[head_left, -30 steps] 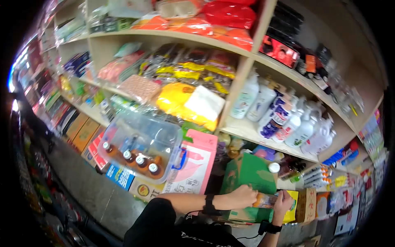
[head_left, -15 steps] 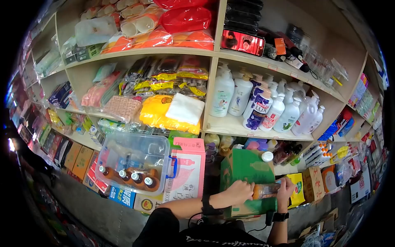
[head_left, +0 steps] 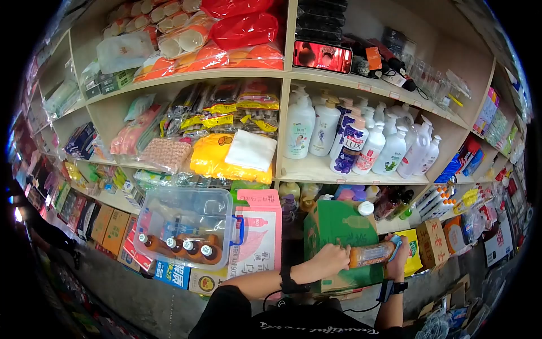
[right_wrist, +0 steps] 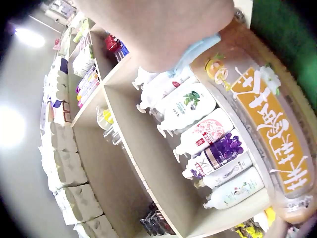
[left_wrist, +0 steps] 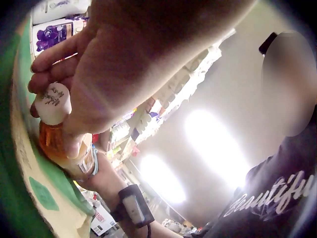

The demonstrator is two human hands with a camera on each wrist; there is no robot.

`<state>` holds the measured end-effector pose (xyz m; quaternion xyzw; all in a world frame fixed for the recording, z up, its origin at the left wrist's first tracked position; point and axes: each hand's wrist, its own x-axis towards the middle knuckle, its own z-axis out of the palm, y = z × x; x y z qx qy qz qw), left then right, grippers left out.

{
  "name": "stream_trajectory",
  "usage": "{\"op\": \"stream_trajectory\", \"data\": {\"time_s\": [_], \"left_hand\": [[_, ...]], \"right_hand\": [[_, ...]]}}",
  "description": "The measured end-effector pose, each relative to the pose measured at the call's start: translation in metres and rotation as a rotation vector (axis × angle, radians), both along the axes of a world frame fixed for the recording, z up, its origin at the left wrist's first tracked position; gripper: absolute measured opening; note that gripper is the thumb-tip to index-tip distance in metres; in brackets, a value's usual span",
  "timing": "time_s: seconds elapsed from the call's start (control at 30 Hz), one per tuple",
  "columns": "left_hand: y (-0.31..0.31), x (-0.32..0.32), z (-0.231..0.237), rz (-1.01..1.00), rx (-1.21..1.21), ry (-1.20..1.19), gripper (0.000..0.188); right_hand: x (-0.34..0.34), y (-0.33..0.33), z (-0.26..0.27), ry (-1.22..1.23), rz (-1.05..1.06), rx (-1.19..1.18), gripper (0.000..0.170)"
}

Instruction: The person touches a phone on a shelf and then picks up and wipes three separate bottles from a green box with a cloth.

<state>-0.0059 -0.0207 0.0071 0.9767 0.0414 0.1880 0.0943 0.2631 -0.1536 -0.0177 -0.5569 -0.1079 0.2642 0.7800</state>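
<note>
In the head view my left hand [head_left: 332, 263] grips the neck end of an orange juice bottle [head_left: 370, 255], which lies nearly sideways over a green carton [head_left: 324, 231]. Its white cap [left_wrist: 53, 103], marked with dark writing, shows beside my left fingers in the left wrist view. My right hand [head_left: 400, 260] holds a light blue cloth [head_left: 396, 244] against the bottle's base. An orange label [right_wrist: 272, 129] with white characters faces the right wrist camera. Another white-capped bottle [head_left: 366, 208] stands at the carton's right side. Most of my right fingers are hidden.
A clear plastic bin [head_left: 149, 203] with several similar bottles sits left, beside a pink carton [head_left: 265, 217]. Shelves behind hold pump bottles [head_left: 299, 127], bagged goods and a phone [head_left: 322, 56]. A yellow packet [head_left: 409, 246] and brown box [head_left: 432, 243] stand to the right.
My right hand has moved up and slightly right at the bottle's base, and more of the bottle and the blue cloth now shows. The left hand keeps its grip. The head view has turned.
</note>
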Motion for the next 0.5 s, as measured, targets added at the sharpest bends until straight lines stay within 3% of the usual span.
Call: {"op": "stream_trajectory", "data": {"time_s": [0.17,0.27,0.33,0.43,0.5], "left_hand": [[-0.004,0.002,-0.004,0.024,0.064,0.015,0.072],[-0.002,0.001,0.002,0.03,0.014,0.041,0.073],[0.002,0.0,0.007,0.01,0.011,0.078,0.075],[0.008,0.002,0.003,0.007,-0.025,0.105,0.077],[0.009,0.005,0.008,0.045,-0.035,0.143,0.079]], "right_hand": [[-0.011,-0.003,0.005,0.022,0.036,0.042,0.041],[-0.002,-0.005,-0.001,-0.103,0.023,-0.083,0.043],[0.035,-0.008,-0.047,-0.567,-0.096,-0.391,0.048],[0.0,-0.009,0.004,-0.694,-0.056,-0.593,0.046],[0.001,-0.002,0.0,-0.821,-0.067,-0.612,0.046]]}}
